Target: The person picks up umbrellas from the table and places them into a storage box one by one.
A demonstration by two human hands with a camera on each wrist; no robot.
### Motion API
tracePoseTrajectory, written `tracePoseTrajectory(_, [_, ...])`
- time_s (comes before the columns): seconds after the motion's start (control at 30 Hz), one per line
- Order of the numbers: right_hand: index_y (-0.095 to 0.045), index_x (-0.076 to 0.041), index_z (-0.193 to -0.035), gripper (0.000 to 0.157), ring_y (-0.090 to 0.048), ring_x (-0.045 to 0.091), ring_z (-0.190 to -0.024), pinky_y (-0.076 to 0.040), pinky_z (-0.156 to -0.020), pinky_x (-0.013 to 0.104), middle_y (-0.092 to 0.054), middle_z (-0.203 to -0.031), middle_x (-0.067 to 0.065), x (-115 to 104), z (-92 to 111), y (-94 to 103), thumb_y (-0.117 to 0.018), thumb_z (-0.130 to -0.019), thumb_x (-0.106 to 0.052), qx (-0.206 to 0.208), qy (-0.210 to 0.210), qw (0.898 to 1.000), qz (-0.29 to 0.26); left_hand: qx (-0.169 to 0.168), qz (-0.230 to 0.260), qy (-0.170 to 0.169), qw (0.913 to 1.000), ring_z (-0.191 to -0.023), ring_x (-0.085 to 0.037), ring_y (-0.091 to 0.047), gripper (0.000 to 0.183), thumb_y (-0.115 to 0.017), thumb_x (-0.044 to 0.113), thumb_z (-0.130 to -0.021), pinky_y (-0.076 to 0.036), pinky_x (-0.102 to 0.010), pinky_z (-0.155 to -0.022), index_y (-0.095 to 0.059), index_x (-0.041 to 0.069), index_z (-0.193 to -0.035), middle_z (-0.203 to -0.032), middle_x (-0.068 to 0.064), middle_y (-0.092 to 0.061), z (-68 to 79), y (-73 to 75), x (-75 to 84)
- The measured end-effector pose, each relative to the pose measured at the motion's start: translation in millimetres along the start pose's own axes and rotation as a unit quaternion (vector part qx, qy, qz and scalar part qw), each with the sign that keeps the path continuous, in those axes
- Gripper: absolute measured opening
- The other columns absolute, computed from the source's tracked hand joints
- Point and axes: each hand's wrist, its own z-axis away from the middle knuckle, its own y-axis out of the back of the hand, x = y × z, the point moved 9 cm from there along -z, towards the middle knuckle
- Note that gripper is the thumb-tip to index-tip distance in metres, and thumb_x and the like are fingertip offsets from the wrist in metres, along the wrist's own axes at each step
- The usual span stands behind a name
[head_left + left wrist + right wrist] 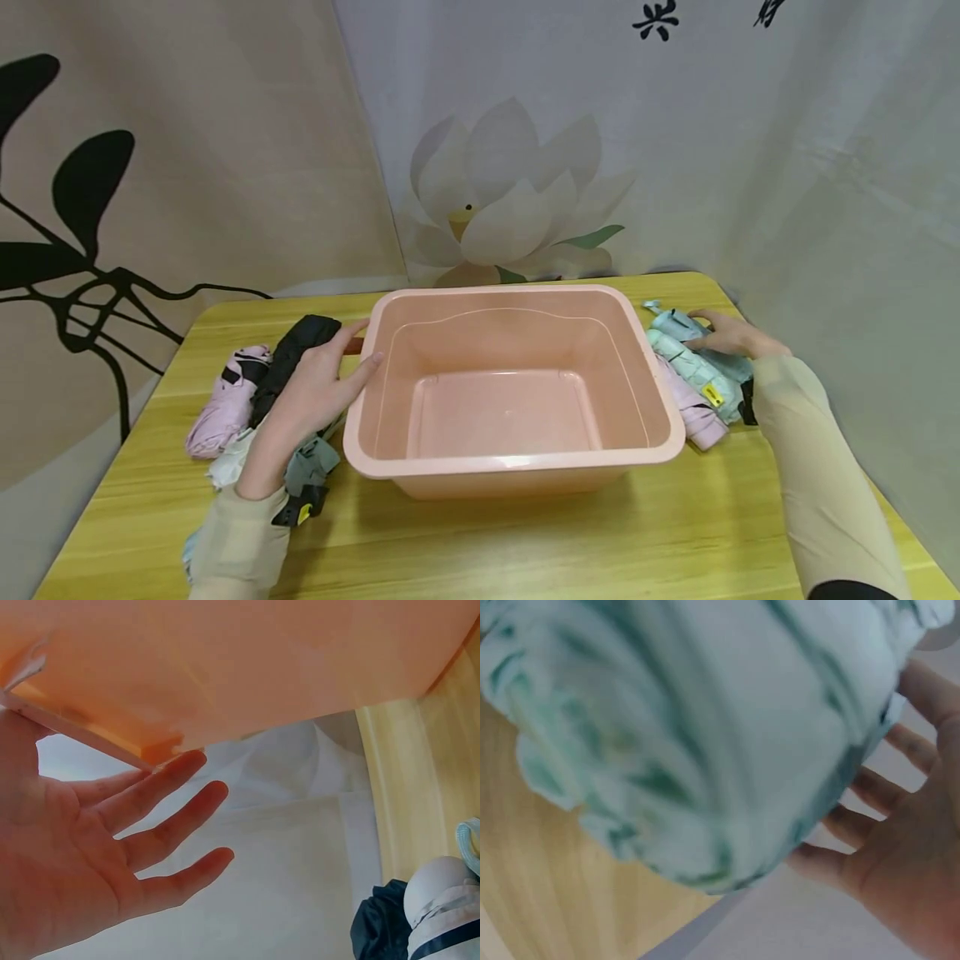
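Rolled fabric bundles (223,410) are lying on both sides of the peach-pink rectangular plastic basin (517,462), which is standing on the yellow wood-grain table (487,550).

Left of the basin, a lilac rolled bundle with a black band is lying farthest out; a black rolled bundle (303,337) is lying nearer, beside your wrist. White fabric (231,460) and a grey-green rolled bundle (311,462) are showing either side of your forearm. Your left hand (322,379) is touching the basin's left rim, thumb over it, the other fingers straight and spread; how firmly you are pressing, you cannot tell. It is holding no bundle.

Right of the basin, a second lilac rolled bundle (697,414) is lying closest to the wall, then a mint quilted-looking bundle (690,364) with a yellow label, then a blue-grey rolled bundle (675,323). Their long axes are slanting along the basin's right wall, far ends leaning inward.

Your right hand (731,333) is the nearer one to these, coming from the outer side, fingertips pointing basinward. Its fingers are spreading loosely, not closing; the blue-grey bundle is lying beneath them and slightly basinward, apparently touching.
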Motion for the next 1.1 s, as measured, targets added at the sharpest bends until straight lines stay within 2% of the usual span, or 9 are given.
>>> tracePoseTrajectory(0.23, [-0.036, 0.005, -0.134, 0.067, -0.032, 0.052, -0.123, -0.029, -0.097, 0.064, -0.035, -0.136, 0.032, -0.8, -3.9, 2.8, -0.058, -0.087, -0.036, 0.038, 0.033, 0.999, 0.012, 0.009, 0.007, -0.006, 0.9999, -0.112, -0.033, -0.056, 0.054, -0.046, 0.039, -0.093, -0.045, -0.052, -0.088, -0.034, 0.015, -0.140, -0.123, -0.018, -0.057, -0.5, 0.8, -0.7])
tracePoseTrajectory(0.47, [-0.035, 0.002, -0.134, 0.062, -0.034, 0.052, -0.121, -0.030, -0.095, 0.065, -0.035, -0.135, 0.033, -1.5, -4.4, 5.0, -0.058, -0.088, -0.033, 0.052, 0.037, 0.998, 0.007, 0.013, 0.012, -0.006, 0.9998, -0.112, -0.032, -0.056, 0.053, -0.046, 0.039, -0.093, -0.045, -0.051, -0.088, -0.034, 0.016, -0.139, -0.122, -0.018, -0.058, -1.1, 0.5, -2.2])
tracePoseTrajectory(0.6, [-0.034, 0.004, -0.135, 0.062, -0.038, 0.051, -0.118, -0.033, -0.093, 0.063, -0.037, -0.133, 0.033, -5.5, -2.5, 10.6, -0.059, -0.088, -0.028, 0.074, 0.051, 0.996, 0.003, 0.013, 0.016, -0.007, 0.9998, -0.110, -0.032, -0.057, 0.052, -0.047, 0.038, -0.093, -0.046, -0.051, -0.087, -0.034, 0.016, -0.139, -0.121, -0.018, -0.058, -1.1, 0.1, -2.2])
tracePoseTrajectory(0.73, [-0.035, 0.006, -0.134, 0.063, -0.040, 0.051, -0.115, -0.035, -0.091, 0.063, -0.040, -0.130, 0.034, -11.7, 1.4, 21.8, -0.061, -0.086, -0.025, 0.104, 0.062, 0.993, 0.004, 0.013, 0.022, -0.007, 0.9997, -0.110, -0.032, -0.057, 0.051, -0.047, 0.037, -0.093, -0.046, -0.051, -0.087, -0.034, 0.017, -0.139, -0.120, -0.018, -0.059, -0.8, -0.1, -1.7])
tracePoseTrajectory(0.87, [-0.034, 0.002, -0.135, 0.063, -0.037, 0.051, -0.118, -0.033, -0.092, 0.064, -0.039, -0.132, 0.033, -18.4, 4.4, 36.0, -0.061, -0.086, -0.027, 0.128, 0.060, 0.990, 0.003, 0.015, 0.028, -0.009, 0.9995, -0.110, -0.031, -0.057, 0.051, -0.048, 0.036, -0.093, -0.046, -0.051, -0.087, -0.034, 0.018, -0.139, -0.120, -0.017, -0.059, -0.5, 0.2, -1.4])
tracePoseTrajectory(1.1, [-0.034, -0.002, -0.136, 0.061, -0.038, 0.049, -0.118, -0.033, -0.092, 0.064, -0.039, -0.134, 0.031, -44.2, 10.8, 66.1, -0.060, -0.087, -0.026, 0.169, 0.070, 0.983, -0.020, 0.014, 0.039, -0.015, 0.9990, -0.110, -0.031, -0.057, 0.051, -0.048, 0.034, -0.093, -0.046, -0.051, -0.087, -0.034, 0.017, -0.139, -0.122, -0.017, -0.058, -0.2, -0.2, -1.4])
